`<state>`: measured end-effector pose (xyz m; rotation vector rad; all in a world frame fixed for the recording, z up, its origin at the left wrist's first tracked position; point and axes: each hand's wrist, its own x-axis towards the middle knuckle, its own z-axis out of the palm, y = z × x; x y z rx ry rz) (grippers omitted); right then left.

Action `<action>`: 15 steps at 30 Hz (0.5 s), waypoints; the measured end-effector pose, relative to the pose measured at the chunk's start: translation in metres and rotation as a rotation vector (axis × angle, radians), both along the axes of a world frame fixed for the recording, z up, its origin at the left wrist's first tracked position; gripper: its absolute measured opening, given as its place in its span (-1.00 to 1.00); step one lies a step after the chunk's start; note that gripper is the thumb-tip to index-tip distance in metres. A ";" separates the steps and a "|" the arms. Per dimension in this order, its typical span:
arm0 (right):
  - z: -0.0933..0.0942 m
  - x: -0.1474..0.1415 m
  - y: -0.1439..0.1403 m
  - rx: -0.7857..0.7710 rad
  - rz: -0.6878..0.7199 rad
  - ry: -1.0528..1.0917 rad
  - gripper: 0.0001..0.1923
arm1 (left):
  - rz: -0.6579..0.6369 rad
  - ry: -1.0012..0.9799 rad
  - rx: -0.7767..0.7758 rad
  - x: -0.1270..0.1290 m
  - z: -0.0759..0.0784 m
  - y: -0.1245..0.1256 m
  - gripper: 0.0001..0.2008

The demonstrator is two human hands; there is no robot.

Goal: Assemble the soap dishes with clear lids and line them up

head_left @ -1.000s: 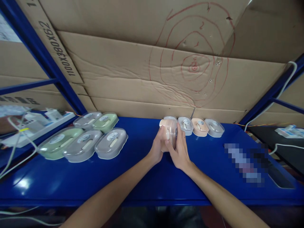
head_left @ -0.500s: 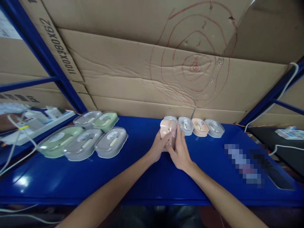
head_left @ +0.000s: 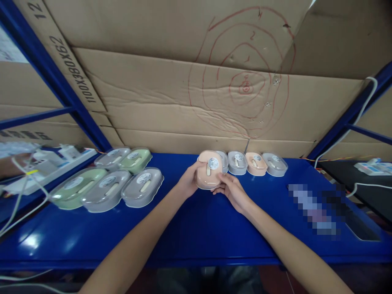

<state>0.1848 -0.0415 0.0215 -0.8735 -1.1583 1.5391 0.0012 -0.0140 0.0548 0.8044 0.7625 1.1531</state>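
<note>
A peach-coloured lidded box (head_left: 202,179) with a clear cover, a round label and a pale oblong piece on top is held up over the blue table. My left hand (head_left: 190,177) grips its left side, thumb on top. At its lower right edge, the fingers of my right hand (head_left: 232,190) are closed on it. Behind it a grey box (head_left: 224,159) is partly hidden. To the right of that stand a grey box (head_left: 237,163), a peach box (head_left: 256,164) and another grey box (head_left: 275,164) in a row.
On the left are several similar boxes, among them a green box (head_left: 76,188) and a grey box (head_left: 142,188). Power strips (head_left: 58,163) and white cables lie beyond them. Cardboard (head_left: 153,81) walls the back of the blue table (head_left: 196,232). A pixelated patch covers something at right.
The peach box has turned from edge-on to show its labelled top. My hands have shifted to its left and lower right sides. The camera view has moved slightly.
</note>
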 end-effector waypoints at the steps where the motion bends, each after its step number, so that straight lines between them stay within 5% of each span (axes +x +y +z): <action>1: 0.001 0.000 0.000 -0.002 -0.008 0.021 -0.44 | 0.000 0.039 0.015 -0.002 0.001 0.001 -0.60; 8: -0.001 0.002 0.004 0.079 -0.098 -0.103 -0.35 | 0.027 0.186 0.109 -0.027 0.007 0.018 -0.56; 12: -0.008 0.006 0.009 0.177 -0.215 -0.220 -0.33 | 0.318 0.286 0.082 -0.043 -0.004 0.035 -0.48; 15: -0.013 0.011 0.014 0.219 -0.266 -0.266 -0.34 | 0.511 0.655 0.061 -0.051 -0.020 0.048 -0.43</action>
